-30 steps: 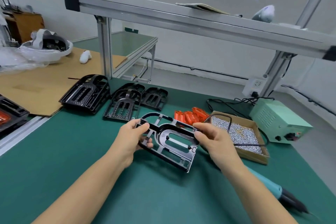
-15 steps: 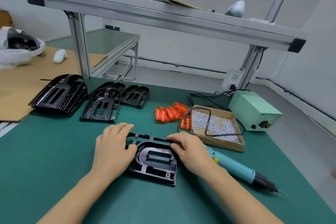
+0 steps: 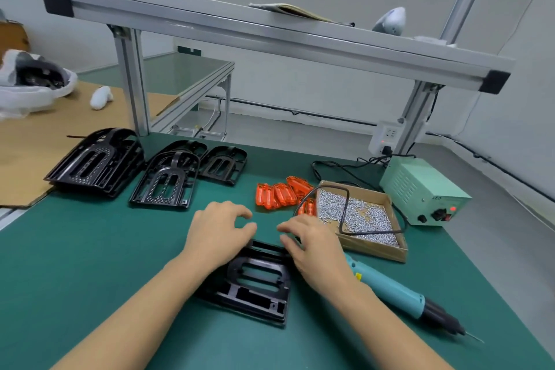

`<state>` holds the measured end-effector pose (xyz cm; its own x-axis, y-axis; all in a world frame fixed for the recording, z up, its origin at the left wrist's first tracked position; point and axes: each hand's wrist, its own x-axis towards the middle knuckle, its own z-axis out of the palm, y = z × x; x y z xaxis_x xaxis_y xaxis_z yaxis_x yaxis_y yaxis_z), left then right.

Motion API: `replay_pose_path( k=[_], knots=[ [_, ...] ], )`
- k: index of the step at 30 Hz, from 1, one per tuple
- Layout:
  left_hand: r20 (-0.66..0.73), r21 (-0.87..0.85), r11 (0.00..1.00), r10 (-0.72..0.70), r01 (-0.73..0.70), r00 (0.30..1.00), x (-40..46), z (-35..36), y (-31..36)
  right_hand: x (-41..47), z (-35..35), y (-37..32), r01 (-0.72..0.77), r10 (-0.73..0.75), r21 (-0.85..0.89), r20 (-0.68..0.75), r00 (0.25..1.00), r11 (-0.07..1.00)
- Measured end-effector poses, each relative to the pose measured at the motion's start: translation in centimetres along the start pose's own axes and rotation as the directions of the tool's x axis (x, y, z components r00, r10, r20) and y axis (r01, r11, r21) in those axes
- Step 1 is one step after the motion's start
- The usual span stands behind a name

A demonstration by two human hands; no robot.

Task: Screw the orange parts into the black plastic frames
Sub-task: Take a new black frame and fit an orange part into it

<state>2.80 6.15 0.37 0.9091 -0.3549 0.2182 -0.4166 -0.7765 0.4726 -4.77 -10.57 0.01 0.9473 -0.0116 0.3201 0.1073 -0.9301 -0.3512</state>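
Lifting slightly off the black plastic frame [image 3: 255,282] they pressed flat a moment ago, the left hand [image 3: 217,233] and right hand [image 3: 312,245] now hover over its far edge, fingers loosely spread and gripping nothing. That frame lies flat on the green desk [image 3: 90,264], with orange parts [image 3: 280,195] just beyond and a teal electric screwdriver [image 3: 396,291] at right.

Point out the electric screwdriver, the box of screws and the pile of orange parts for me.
electric screwdriver [image 3: 390,285]: head view, on its teal handle.
box of screws [image 3: 374,251]: head view, on its near cardboard wall.
orange parts [image 3: 274,195]: head view, on the middle piece of the pile.
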Motion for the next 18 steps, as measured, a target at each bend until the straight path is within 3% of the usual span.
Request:
replay_pose_path(
  k=[3, 8, 14, 18],
  knots=[
    [0.084, 0.041, 0.998, -0.042, 0.039, 0.996, 1.1, 0.4, 0.6, 3.0, 0.2, -0.7, 0.009, -0.027, -0.151, -0.114, 0.993, 0.988],
    [0.11, 0.08, 0.997, -0.033, 0.024, 0.993, 0.6, 0.9, 0.2, 7.6, 1.7, -0.9, -0.042, 0.016, -0.364, -0.074, 0.997, 0.931],
    [0.141, -0.029, 0.997, -0.06, 0.064, 0.988, -0.1, 0.4, -0.7, 10.4, 3.4, -1.1, -0.068, 0.088, -0.449, 0.024, 0.996, 0.891],
    [0.162, -0.119, 0.988, -0.078, 0.098, 0.984, -0.2, -0.1, -1.2, 10.4, 4.1, -1.2, -0.005, 0.022, -0.474, 0.031, 0.999, 0.88]
  ],
)
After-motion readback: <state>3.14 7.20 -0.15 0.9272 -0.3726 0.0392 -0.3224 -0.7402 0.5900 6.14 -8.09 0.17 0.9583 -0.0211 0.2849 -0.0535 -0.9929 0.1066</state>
